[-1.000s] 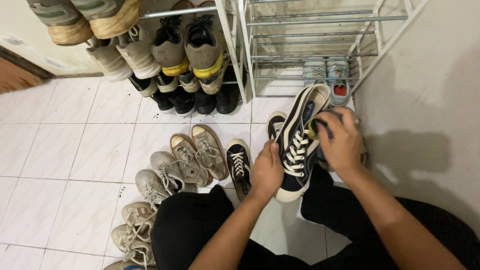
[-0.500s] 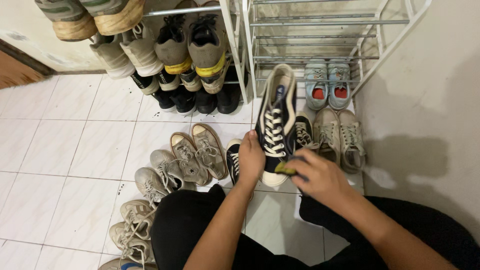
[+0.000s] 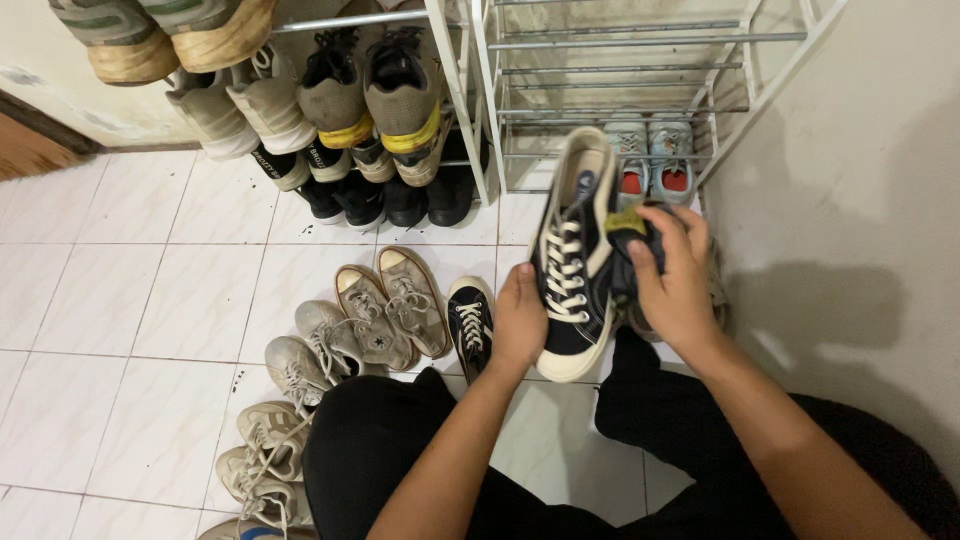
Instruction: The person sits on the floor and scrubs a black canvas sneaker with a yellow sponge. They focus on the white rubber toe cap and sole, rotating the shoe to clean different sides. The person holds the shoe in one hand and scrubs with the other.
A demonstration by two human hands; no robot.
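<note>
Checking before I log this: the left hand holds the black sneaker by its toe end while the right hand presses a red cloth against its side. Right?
Not quite. In the head view the cloth is dark with a yellow patch, not red. The left hand does hold the black sneaker near its toe, the right hand at its side.

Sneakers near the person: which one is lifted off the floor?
The black sneaker with white laces and cream sole, held between the left hand and right hand; the other sneakers rest on tiles or racks.

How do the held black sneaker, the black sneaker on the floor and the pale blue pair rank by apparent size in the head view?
1. Held black sneaker, though nearest the camera.
2. Floor black sneaker.
3. Pale blue pair, farthest away.
</note>
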